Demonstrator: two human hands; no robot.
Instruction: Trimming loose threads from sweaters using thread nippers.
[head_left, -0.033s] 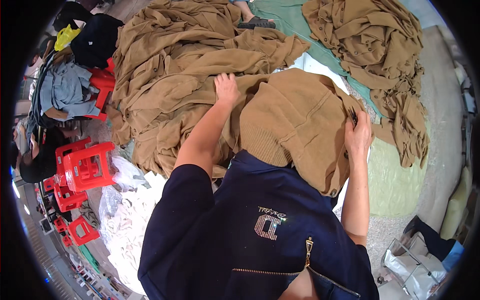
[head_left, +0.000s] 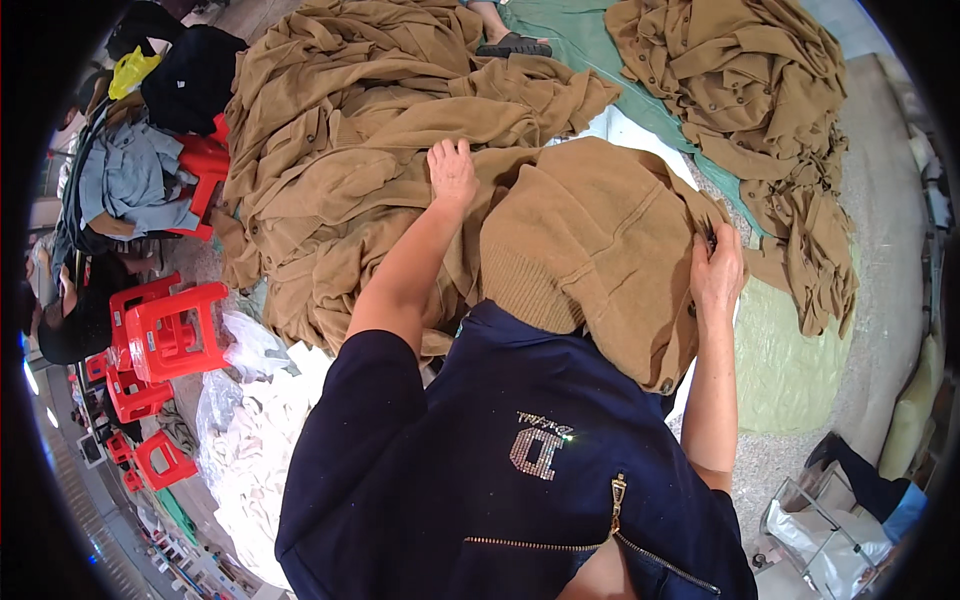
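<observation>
A brown knitted cardigan [head_left: 590, 225] with a ribbed hem and dark buttons lies bunched over my lap. My left hand [head_left: 454, 175] rests on a fold of brown knit beside it, fingers curled onto the cloth. That fold runs rightward toward the cardigan on my lap. At the cardigan's right edge, my right hand [head_left: 717, 270] is closed around a small black tool [head_left: 711, 238] that looks like thread snips. Most of this tool is hidden by the fingers and cloth.
A large heap of brown cardigans [head_left: 350, 90] spreads ahead and left; another brown pile [head_left: 740, 80] lies far right. Red plastic stools [head_left: 178, 330] stand at left, near white garments [head_left: 262, 440]. A metal-framed cart [head_left: 825, 530] is at lower right. Someone's sandalled foot [head_left: 512, 46] shows beyond.
My left hand has shifted very slightly away from me on the cloth. Less of the black tool shows at my right hand. The cardigan lies as before.
</observation>
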